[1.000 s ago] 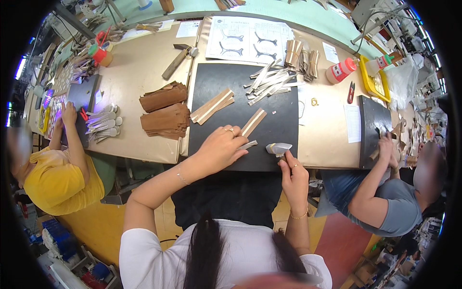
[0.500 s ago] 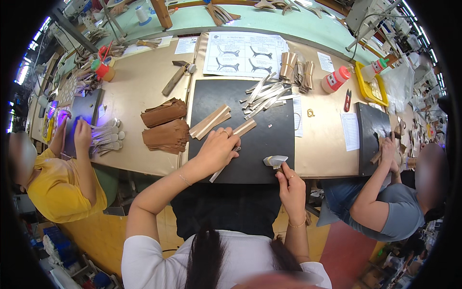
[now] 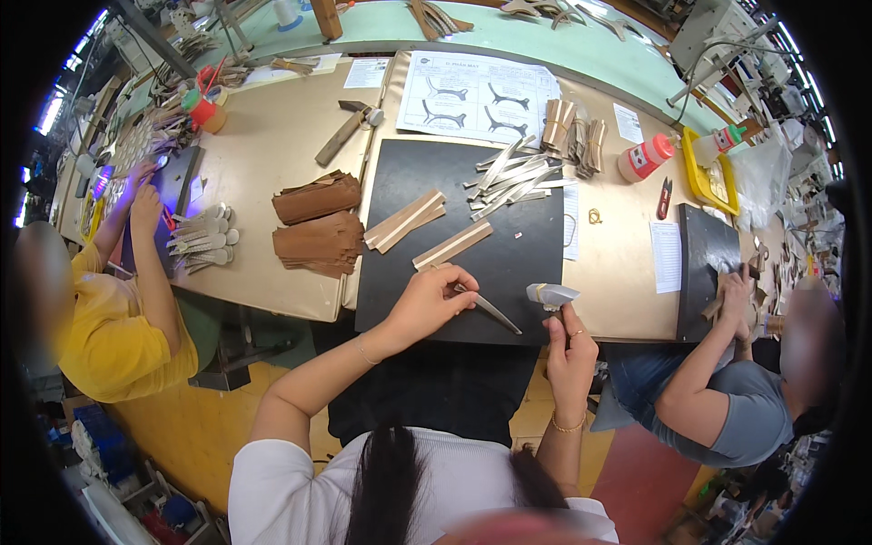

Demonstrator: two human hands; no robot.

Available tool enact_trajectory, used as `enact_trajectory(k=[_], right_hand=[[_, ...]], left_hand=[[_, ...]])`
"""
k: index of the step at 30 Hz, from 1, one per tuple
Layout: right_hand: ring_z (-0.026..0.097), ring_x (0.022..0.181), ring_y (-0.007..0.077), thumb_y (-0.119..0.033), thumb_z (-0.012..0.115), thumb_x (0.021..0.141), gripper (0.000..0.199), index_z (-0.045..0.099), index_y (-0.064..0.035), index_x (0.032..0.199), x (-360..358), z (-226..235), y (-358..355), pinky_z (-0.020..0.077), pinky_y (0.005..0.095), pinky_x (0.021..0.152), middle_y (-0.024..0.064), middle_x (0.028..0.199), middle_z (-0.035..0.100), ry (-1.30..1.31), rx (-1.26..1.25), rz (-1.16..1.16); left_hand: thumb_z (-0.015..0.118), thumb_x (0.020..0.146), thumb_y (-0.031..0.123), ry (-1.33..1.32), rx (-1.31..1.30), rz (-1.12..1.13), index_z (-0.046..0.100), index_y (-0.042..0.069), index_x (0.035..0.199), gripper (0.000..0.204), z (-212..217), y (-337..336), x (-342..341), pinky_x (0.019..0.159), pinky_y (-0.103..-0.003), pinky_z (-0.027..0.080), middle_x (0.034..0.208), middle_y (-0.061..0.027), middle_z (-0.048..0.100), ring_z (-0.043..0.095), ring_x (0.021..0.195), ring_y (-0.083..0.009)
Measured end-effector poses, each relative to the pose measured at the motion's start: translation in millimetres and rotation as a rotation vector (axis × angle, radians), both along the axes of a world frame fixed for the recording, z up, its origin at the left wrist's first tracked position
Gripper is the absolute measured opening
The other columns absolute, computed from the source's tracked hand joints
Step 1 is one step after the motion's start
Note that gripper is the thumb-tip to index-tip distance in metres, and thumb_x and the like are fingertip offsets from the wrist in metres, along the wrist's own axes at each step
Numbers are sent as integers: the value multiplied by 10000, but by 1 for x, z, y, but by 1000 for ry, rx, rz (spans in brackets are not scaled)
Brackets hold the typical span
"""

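My left hand [image 3: 433, 302] is closed in a pinch on one end of a narrow greyish strip [image 3: 498, 316], whose other end points right, close to the mat's near edge. My right hand [image 3: 570, 352] grips a short tool with a grey, pointed, blade-like head [image 3: 552, 294] and a tan band round it; its handle is hidden in the fingers. Just beyond my left hand, a brown strip with a pale stripe [image 3: 454, 246] lies on the black mat [image 3: 381, 300]. Farther off are similar striped brown strips [image 3: 404, 221], partly overlapping. A loose pile of silvery strips [image 3: 516, 178] covers the mat's far right.
Two stacks of brown pieces [image 3: 316, 243] lie left of the mat, with a hammer [image 3: 348, 133] beyond. Printed sheets [image 3: 477, 95], bundled strips [image 3: 574, 136], a red bottle [image 3: 647, 158] and snips [image 3: 664, 198] are farther right. Co-workers in yellow [image 3: 127, 336] and grey-blue [image 3: 727, 400] sit either side.
My left hand has drawn back toward me, leaving the striped brown strip on the mat. The narrow strip in it has swung round to point right. My right hand has shifted slightly right with the tool.
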State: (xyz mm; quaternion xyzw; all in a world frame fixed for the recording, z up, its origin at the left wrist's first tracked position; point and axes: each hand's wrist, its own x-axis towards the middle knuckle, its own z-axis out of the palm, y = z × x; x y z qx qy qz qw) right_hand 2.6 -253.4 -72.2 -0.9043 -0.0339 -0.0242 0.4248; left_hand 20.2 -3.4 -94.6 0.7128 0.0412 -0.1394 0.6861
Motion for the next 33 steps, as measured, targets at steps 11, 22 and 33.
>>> enact_trajectory(k=[11,22,33], right_hand=[[660,696,287,-113,675,975,400,646,-111,1374,-6,-6,46,527,383,627,108,869,657,-112,-118,225],[652,687,283,-97,670,968,452,627,-140,1416,-1,-4,52,522,390,622,93,864,649,-141,-227,286],[662,688,261,-139,685,967,438,640,-158,1402,-1,-2,63,530,384,615,60,879,659,-131,-273,322]], left_hand=[[807,851,200,-617,789,122,755,104,913,126,-19,-8,-24,795,-355,362,816,5,642,588,815,-190],[818,830,217,-444,751,14,784,117,980,184,-19,24,-32,848,-376,340,937,-4,621,559,950,-204],[829,797,178,-520,766,150,780,129,890,117,-24,12,-36,848,-381,329,950,17,609,537,932,-199]])
